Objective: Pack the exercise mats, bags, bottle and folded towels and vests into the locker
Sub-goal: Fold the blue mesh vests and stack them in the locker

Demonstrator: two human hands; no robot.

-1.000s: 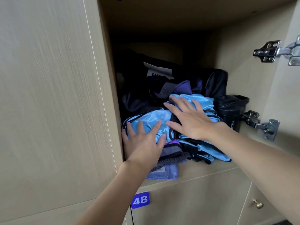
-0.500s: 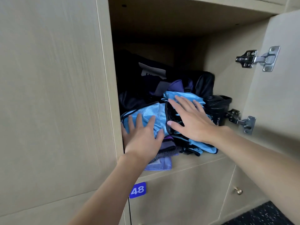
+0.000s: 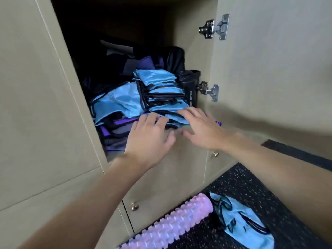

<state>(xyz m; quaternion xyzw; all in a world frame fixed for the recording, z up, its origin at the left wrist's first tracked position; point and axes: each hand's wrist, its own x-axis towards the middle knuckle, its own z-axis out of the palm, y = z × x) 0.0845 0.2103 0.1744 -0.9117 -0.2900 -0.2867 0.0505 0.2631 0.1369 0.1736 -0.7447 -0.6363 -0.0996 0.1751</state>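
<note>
Folded blue vests (image 3: pixel 161 90) are lying stacked on purple towels (image 3: pixel 115 139) in the locker (image 3: pixel 195 51), black bottle (image 3: pixel 190 87) standing just right, dark bags (image 3: pixel 115 58) sitting behind; pink mat (image 3: pixel 170 225) lying outside.

**Operator:** Where is the camera mounted?

**Technician:** On the person's head. It is a single wide-angle view.

**Operator:** Orientation and range?

**Technician:** It faces forward and down, near the open locker (image 3: pixel 194 51), and looks into its compartment. The floor (image 3: pixel 251 198) occupies the lower right corner.
</note>
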